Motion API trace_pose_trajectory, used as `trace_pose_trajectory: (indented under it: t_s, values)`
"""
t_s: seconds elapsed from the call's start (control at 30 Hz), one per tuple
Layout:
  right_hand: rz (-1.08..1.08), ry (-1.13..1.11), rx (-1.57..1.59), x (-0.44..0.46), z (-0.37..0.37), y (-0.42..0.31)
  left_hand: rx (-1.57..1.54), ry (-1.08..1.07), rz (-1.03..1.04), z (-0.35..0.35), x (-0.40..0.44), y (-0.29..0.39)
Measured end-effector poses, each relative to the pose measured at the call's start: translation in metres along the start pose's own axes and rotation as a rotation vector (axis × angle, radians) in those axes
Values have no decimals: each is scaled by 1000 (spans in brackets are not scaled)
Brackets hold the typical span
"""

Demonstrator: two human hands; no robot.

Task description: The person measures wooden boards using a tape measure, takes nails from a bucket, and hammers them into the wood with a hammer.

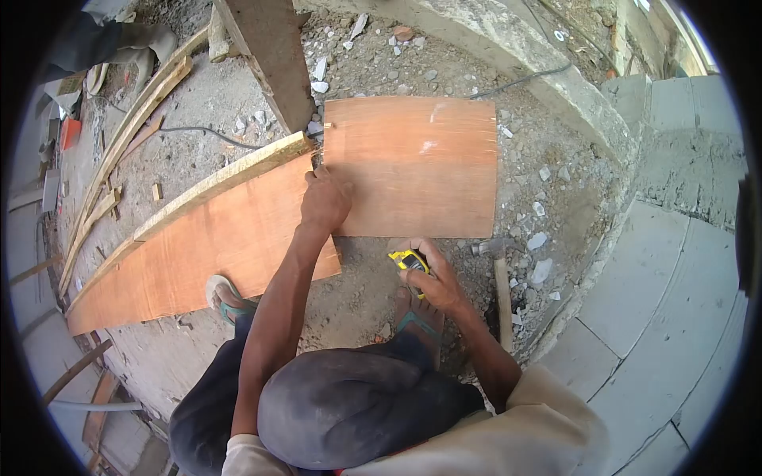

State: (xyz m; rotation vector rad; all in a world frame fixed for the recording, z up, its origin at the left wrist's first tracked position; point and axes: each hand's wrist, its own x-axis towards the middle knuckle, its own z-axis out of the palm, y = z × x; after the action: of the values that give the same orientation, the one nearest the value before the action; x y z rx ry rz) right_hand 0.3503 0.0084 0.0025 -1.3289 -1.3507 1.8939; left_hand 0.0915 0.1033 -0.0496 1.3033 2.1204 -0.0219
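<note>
My right hand (436, 278) is closed around a yellow and black tape measure (409, 261), just above my sandalled foot. No drawn-out blade can be made out. My left hand (325, 198) reaches forward with curled fingers, at the gap between two plywood pieces; what its fingertips grip is hidden. To its right lies a roughly rectangular plywood sheet (413, 170), flat on the dirt. On its left is a long, tapering plywood panel (214, 230), with a timber batten (226, 181) along its far edge. My other sandalled foot (225, 297) rests at the panel's near edge.
A hammer (502, 289) lies on the rubble to the right, beside a grey block wall (627, 293). An upright board (274, 59) stands beyond the plywood. Long timber strips (127, 155) and a dark cable (210, 131) lie at left. Another person's boots (147, 51) show at upper left.
</note>
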Motion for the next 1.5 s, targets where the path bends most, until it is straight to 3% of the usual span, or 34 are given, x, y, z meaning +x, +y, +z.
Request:
trace_pose_trajectory:
  t_s: [0.03, 0.13, 0.2, 0.27, 0.33, 0.37, 0.43, 0.47, 0.57, 0.7, 0.77, 0.9, 1.0, 1.03, 1.1, 1.13, 1.23, 1.27, 1.33, 1.5]
  values:
    - [-9, 15, -18, -6, -4, 12, -15, 4, 19, -2, 6, 7]
    - [253, -50, 166, -26, -9, 33, -60, -46, -24, 1, 15, 10]
    - [273, -71, 217, -35, -6, 44, -169, 120, 279, 14, 12, 9]
    - [279, -77, 276, -31, 2, 49, -868, -117, 65, -16, -12, 52]
    - [233, -97, 300, -26, 4, 43, -902, -539, 366, -19, -26, 70]
    - [242, -111, 299, -23, 3, 39, -908, -532, 352, -20, -29, 77]
    - [117, -39, 184, -18, 6, 27, -952, -746, 540, -23, -37, 81]
    - [-10, -22, 153, -13, 6, 24, -739, -559, 506, -28, -38, 77]
    - [-117, 99, 2, -5, 10, 4, -450, -507, 491, -21, -31, 41]
    - [-182, 201, -161, 3, 27, 4, -267, -701, 479, -30, -42, 8]
    - [-214, 187, -151, 10, 34, 15, -403, -787, 246, -36, -46, -3]
    - [-200, 131, -140, 6, 51, 24, -483, -850, 316, -33, -47, -21]
    - [-89, 36, 29, -10, 60, 41, -542, -906, 225, -43, -42, -35]
    - [-85, 40, 35, -16, 61, 46, -650, -876, 68, -63, -39, -35]
    - [146, -173, 37, -34, 54, 57, -1017, -686, -75, -87, -17, -49]
    - [169, -186, -42, -47, 52, 66, -1158, -373, -178, -109, 9, -64]
    - [151, -193, -147, -59, 49, 74, -719, -93, -36, -136, 5, -53]
    - [132, -192, -156, -54, 50, 73, -715, -82, -34, -136, 1, -53]
    - [234, -62, 204, -34, 57, 67, -487, -108, -27, -126, -6, -59]
    - [401, -69, 592, 10, 71, 74, -204, -370, 93, -71, -31, -90]
